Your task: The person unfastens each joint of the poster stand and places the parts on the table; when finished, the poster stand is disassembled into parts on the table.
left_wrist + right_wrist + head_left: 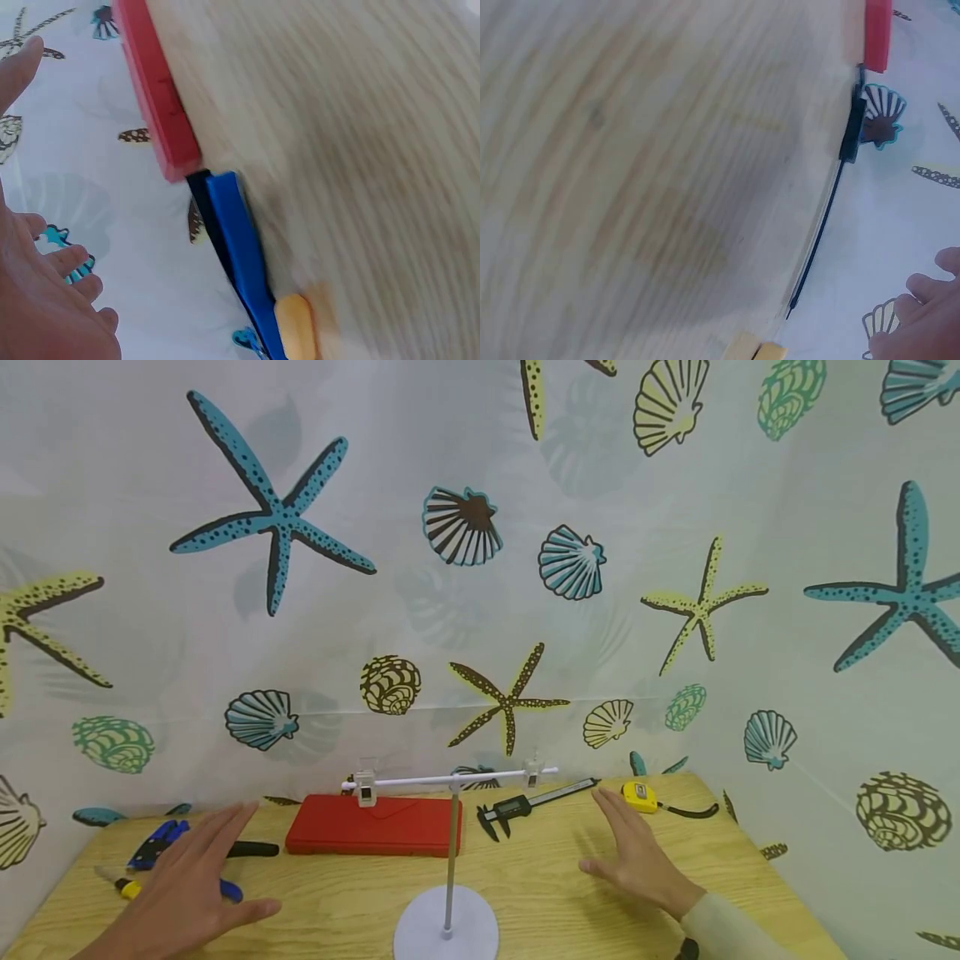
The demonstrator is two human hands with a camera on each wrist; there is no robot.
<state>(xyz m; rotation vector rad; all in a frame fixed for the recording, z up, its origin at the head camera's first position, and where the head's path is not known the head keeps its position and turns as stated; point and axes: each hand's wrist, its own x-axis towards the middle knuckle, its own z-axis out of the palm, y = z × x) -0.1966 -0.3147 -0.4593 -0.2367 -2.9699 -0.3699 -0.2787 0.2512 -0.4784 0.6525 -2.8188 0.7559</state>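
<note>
My left hand [189,887] is held over the left side of the table, fingers straight and thumb spread, with nothing in it. Below and behind it lie a blue-handled tool with a black handle [253,849] and a yellow-handled tool [129,888], both partly hidden by the hand. Over the right side my right hand [643,860] is also empty, its fingers extended towards a digital caliper [517,807] and a yellow tape measure [639,796]. Between the hands stands a white round base [420,931] with an upright metal rod [452,860] and a white crossbar [427,782].
A clear clip [366,789] sits near the crossbar's left end and another clip [533,773] near its right. Behind the stand lies a red case [330,827]. A patterned curtain [480,618] rises along the wooden table's [330,902] back and right edges.
</note>
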